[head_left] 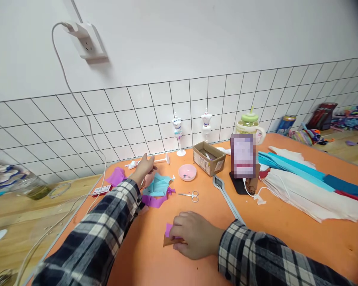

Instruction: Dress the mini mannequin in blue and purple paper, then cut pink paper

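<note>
Scraps (168, 230) of cloth, two visible, one purple and one brown, gathered together over the near part of one orange table (149, 254). Right hand (193, 235): fingers bent and narrow, holding both scraps between thumb and fingertips. Left hand (145, 167): stretched forward over one white doll-sized stand (161, 160) lying on its side; fingers partly hidden, grip on it impossible to tell. Near the left hand: one turquoise cloth (157, 185) overlapping one purple cloth (155, 201); left of the forearm, another purple piece (117, 176) and one red-and-white packet (102, 190).

Mid-table: one pair of scissors (193, 196), finger loops to the right; one pink bowl (187, 168) with a few small pieces inside. Toward the wall: two upright stands (179, 135), the second stand (207, 125) behind one cardboard box (205, 162).

Farther right: one grey strip (226, 198) with a looped end; one upright phone (243, 157), screen blurred; one lidded cup (244, 127); long cloths (304, 194) in white, turquoise, dark blue and red. Beyond the table edge: one blue can (285, 124). Upper left: one wall socket (89, 43), with one plugged-in cable (91, 133).
</note>
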Demonstrator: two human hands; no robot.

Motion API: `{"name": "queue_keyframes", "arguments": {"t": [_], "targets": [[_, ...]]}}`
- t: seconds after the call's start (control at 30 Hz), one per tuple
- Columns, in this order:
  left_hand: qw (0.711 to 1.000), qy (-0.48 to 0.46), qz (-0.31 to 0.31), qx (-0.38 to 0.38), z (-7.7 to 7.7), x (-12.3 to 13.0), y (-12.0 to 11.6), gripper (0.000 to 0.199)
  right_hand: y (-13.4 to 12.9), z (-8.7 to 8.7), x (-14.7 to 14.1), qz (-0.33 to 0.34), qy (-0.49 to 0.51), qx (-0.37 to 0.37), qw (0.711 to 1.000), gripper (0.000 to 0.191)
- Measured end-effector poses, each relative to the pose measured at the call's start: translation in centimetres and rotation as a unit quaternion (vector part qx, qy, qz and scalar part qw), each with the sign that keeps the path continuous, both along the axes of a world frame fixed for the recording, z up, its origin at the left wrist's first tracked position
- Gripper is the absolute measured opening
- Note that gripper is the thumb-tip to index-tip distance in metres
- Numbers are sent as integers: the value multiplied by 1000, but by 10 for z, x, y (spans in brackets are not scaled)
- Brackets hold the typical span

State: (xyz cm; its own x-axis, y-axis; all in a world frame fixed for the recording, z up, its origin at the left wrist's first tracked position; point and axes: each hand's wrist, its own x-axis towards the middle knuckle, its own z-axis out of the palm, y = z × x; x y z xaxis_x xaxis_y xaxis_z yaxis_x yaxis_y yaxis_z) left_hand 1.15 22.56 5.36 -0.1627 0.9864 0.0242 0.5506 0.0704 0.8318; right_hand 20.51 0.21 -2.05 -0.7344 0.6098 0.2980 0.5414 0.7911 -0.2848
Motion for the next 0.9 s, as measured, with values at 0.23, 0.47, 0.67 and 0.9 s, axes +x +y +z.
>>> {"name": "queue_keyframes", "arguments": {"t": [0.23,0.47,0.67,0.9], "targets": [[983,-105,11,-153,-19,26,31,35,5,3,12,61,-7,21,998,32],[988,-101,34,-109,-36,35,39,33,13,3,11,52,-2,-4,999,25],[994,-97,44,18,-19,29,22,36,18,1,14,28,98,-31,994,18],[988,-108,5,111,18,-5,-26,61,56,10,-3,-151,152,23,977,35]]}}
